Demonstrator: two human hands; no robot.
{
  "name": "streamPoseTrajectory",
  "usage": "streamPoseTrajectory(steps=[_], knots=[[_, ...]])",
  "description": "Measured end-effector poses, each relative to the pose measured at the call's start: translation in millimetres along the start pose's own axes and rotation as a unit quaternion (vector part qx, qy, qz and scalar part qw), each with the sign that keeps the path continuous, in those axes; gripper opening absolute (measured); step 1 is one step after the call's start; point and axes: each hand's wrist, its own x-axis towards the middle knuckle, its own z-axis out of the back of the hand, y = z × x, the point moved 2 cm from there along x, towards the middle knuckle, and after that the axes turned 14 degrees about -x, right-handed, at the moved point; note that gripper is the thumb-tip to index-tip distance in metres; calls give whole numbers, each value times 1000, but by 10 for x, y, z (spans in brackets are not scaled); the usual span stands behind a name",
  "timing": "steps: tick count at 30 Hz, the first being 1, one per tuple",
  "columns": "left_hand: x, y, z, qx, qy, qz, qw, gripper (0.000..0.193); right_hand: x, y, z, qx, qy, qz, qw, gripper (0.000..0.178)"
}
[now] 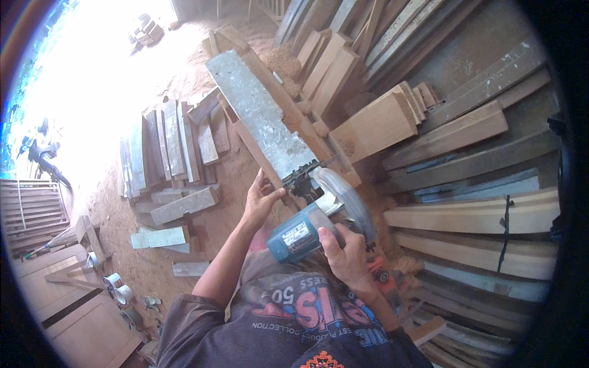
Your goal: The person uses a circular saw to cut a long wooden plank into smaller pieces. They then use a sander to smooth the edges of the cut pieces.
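Note:
My right hand [346, 254] is closed round the handle of a teal circular saw [294, 236], whose curved guard [350, 196] faces away to the right. The saw stands at the near end of a long, weathered grey board [261, 107] with a ragged right edge. Along the board's left side runs a brown wooden strip [254, 147]. My left hand [261, 202] grips the near end of this strip, thumb on top and fingers at its outer side. The saw's blade and the cut line are hidden beneath the saw.
Stacked planks [472, 214] crowd the right side, and short boards [374, 126] lie beyond the saw. Loose offcuts [175, 144] rest on the sawdust-covered floor at left. A red power tool [384, 276] sits by my right forearm. Door-like panels [92, 334] and rolls of tape [123, 294] are at lower left.

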Motion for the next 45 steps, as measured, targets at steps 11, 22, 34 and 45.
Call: streamPoseTrajectory(steps=[11,22,34,45], knots=[[32,-104,18,5,-21,10,1000,96,58,72,-7,-1,-13,22,1000,62],[149,-179,90,15,-17,3,1000,96,152,191,-16,8,-16,33,999,60],[203,-230,119,-7,-42,24,999,95,205,320,5,28,-35,65,997,56],[283,-270,179,2,-19,23,1000,96,273,355,-23,29,-42,73,996,56]])
